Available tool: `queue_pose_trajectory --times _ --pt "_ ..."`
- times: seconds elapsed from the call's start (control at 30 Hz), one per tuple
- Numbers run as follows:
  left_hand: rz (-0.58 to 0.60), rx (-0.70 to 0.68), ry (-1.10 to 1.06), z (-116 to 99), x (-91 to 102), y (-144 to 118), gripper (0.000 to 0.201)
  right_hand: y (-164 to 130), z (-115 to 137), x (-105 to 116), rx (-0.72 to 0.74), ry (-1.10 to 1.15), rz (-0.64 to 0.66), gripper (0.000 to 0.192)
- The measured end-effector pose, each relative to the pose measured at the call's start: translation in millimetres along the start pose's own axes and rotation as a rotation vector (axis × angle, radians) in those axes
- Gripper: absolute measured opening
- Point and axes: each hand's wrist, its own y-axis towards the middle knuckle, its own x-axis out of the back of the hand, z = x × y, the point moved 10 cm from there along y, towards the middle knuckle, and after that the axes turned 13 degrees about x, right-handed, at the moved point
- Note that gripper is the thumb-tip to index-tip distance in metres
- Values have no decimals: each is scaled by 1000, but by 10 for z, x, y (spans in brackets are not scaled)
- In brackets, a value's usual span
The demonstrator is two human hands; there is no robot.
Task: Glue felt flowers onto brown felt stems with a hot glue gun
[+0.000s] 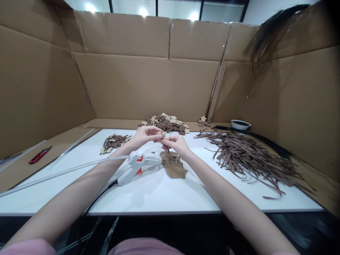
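Note:
Both hands meet above the middle of the white table [170,194]. My left hand [143,136] pinches a small beige flower piece [162,134] at its fingertips. My right hand [177,143] holds a thin brown strip [166,149] that hangs down from the flower piece. Below them lies a brown scrap of material [174,166]. A white glue gun [138,165] with an orange trigger rests on the table just under my left wrist, a clear glue stick [61,172] trailing from its back.
A heap of brown strips [249,157] covers the right side. Piles of brown and beige flower cut-outs [166,123] sit at the back, a smaller pile [114,142] at left. Red snips [39,154] lie far left, a white bowl [240,124] back right. Cardboard walls [148,85] enclose the table.

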Motion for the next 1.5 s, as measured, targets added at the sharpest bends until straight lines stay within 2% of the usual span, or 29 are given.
queue_pose_trajectory --times 0.3,0.67,1.03,1.5 --pt "-79 29 -15 12 76 -11 36 -20 39 -34 30 -54 75 37" --pt "-103 9 2 17 116 -7 36 -39 1 -54 2 -37 118 37" --pt "-101 -13 29 14 121 -4 35 -32 -40 -33 -8 -29 120 37" --pt "-163 -9 71 -34 179 -31 34 -53 -14 -19 -20 -91 135 36"
